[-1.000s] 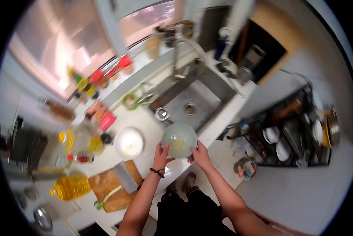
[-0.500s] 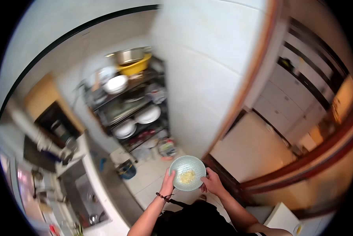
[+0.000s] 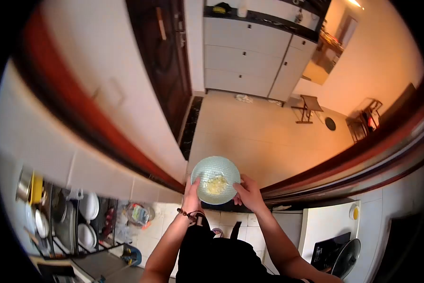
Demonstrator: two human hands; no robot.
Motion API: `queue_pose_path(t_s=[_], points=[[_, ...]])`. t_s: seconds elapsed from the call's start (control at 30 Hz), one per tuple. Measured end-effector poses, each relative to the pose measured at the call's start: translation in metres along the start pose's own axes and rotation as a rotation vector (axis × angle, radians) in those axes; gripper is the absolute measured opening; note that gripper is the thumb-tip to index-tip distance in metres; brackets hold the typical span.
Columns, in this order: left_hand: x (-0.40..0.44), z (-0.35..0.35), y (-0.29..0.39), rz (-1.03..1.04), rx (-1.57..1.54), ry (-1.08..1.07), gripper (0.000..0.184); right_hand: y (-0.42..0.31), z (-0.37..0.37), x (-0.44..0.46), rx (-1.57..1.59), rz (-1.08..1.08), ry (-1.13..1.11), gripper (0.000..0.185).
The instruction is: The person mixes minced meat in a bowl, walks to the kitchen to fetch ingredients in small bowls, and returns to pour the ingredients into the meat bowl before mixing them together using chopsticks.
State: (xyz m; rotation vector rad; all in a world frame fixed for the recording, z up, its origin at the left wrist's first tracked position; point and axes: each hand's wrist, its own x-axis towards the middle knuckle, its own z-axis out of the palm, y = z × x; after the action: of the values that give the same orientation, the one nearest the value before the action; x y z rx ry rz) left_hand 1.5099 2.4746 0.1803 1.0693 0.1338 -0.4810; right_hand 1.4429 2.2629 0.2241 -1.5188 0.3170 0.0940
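A pale green textured bowl point(image 3: 216, 165) is held out in front of my body, gripped at its two sides. Small pale yellow pieces of food point(image 3: 216, 185) lie in its bottom; their kind is too small to make out. My left hand point(image 3: 191, 197), with a beaded bracelet at the wrist, closes on the left rim, thumb over the edge. On the right side, my right hand point(image 3: 248, 193) clasps the rim, its thumb on top. The fingers beneath the bowl are mostly hidden.
Ahead is a doorway with red-brown frames point(image 3: 306, 181). Beyond stand a grey cabinet point(image 3: 245, 52), a folding stool point(image 3: 308, 108) and a dark door point(image 3: 160, 61). A rack of dishes point(image 3: 70, 221) is at lower left; a lidded pan point(image 3: 346, 258) sits at lower right.
My view has swung right, from the kitchen sink and rack toward the doorway and the room beyond. Both hands still hold the bowl with the food in it.
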Motion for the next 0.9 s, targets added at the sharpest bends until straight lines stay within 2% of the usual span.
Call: queue_pose_path(t_s=[0.07,0.13,0.2,0.23,0.27,0.4,0.43,0.47,0.5,0.53,0.6,0.67,0.73,0.77,0.87,0.9], points=[[0.082,0.004,-0.014,0.035,0.019,-0.078,0.046,-0.004,-0.025,0.052,0.037,-0.004,0.046,0.029],[0.147,0.027,-0.017,-0.045,-0.008,-0.144,0.045,0.005,-0.054,0.098,0.071,0.009,0.148,0.029],[0.213,0.08,0.013,-0.039,0.043,-0.176,0.044,-0.021,-0.083,0.143,0.059,-0.005,0.256,0.031],[0.245,0.121,0.033,-0.155,-0.011,-0.204,0.042,-0.044,-0.106,0.164,0.079,0.022,0.298,0.031],[0.289,0.156,0.036,-0.174,-0.005,-0.259,0.042,-0.053,-0.133,0.189,0.089,-0.001,0.375,0.025],[0.417,0.295,0.024,-0.276,0.181,-0.481,0.041,-0.105,-0.242,0.258,0.233,-0.039,0.678,0.03],[0.391,0.285,0.024,-0.262,0.221,-0.542,0.041,-0.104,-0.217,0.224,0.236,-0.041,0.749,0.031],[0.411,0.315,0.013,-0.267,0.273,-0.587,0.04,-0.104,-0.238,0.231,0.258,-0.017,0.817,0.032],[0.427,0.355,0.014,-0.358,0.257,-0.616,0.04,-0.105,-0.266,0.241,0.276,-0.01,0.873,0.033],[0.456,0.385,-0.015,-0.384,0.286,-0.665,0.04,-0.102,-0.297,0.249,0.3,-0.015,0.93,0.033],[0.507,0.421,-0.078,-0.27,0.356,-0.88,0.044,-0.094,-0.341,0.258,0.376,0.013,1.052,0.032],[0.529,0.472,-0.097,-0.344,0.393,-0.902,0.039,-0.082,-0.383,0.267,0.395,0.001,1.128,0.032],[0.56,0.528,-0.127,-0.256,0.526,-0.996,0.037,-0.077,-0.438,0.276,0.413,-0.016,1.192,0.032],[0.566,0.564,-0.135,-0.362,0.415,-0.974,0.034,-0.079,-0.474,0.282,0.385,-0.018,1.192,0.032],[0.615,0.636,-0.166,-0.41,0.48,-1.078,0.032,-0.096,-0.543,0.293,0.338,-0.01,1.262,0.033],[0.629,0.673,-0.176,-0.369,0.462,-1.093,0.032,-0.103,-0.576,0.305,0.347,0.027,1.266,0.033]])
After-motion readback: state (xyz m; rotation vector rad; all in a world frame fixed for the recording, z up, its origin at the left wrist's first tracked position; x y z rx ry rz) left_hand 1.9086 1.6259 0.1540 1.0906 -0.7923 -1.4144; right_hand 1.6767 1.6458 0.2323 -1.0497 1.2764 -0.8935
